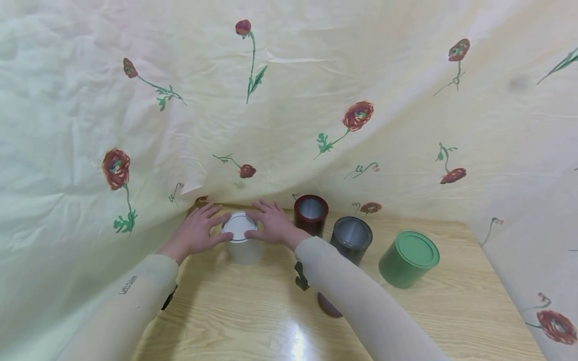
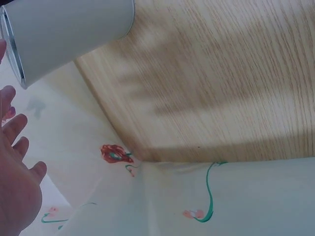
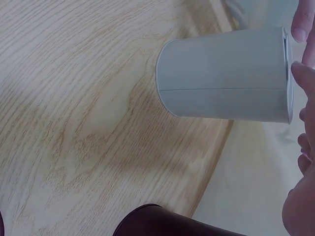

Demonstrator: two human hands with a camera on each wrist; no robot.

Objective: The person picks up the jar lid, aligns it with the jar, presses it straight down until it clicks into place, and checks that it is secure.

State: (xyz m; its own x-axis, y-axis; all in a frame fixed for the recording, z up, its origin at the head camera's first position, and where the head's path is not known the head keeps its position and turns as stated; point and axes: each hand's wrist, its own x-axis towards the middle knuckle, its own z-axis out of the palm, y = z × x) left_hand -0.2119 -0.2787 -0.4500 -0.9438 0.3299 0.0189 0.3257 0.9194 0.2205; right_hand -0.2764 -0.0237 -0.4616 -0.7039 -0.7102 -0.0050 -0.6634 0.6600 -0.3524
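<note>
- Between left hand [image 1: 196, 231] and right hand [image 1: 274, 224]: white can [image 1: 245, 252], upright, lid [image 1: 239, 224] on.
- Both spread wide, thumbs at lid.
- Behind left hand: sleeve [image 1: 151, 283] printed "Let's Slim".
- Right of right hand: dark red can [image 1: 311, 221].

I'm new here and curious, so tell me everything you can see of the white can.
The white can is a smooth cylinder, apparently painted metal, with thin rims and a seam down its side. A pale round lid sits on top; whether it is fully pressed down is unclear. It stands upright on the wood-grained table, near the back edge. The left hand and right hand flank the can's top, with thumbs seemingly touching the lid.
</note>
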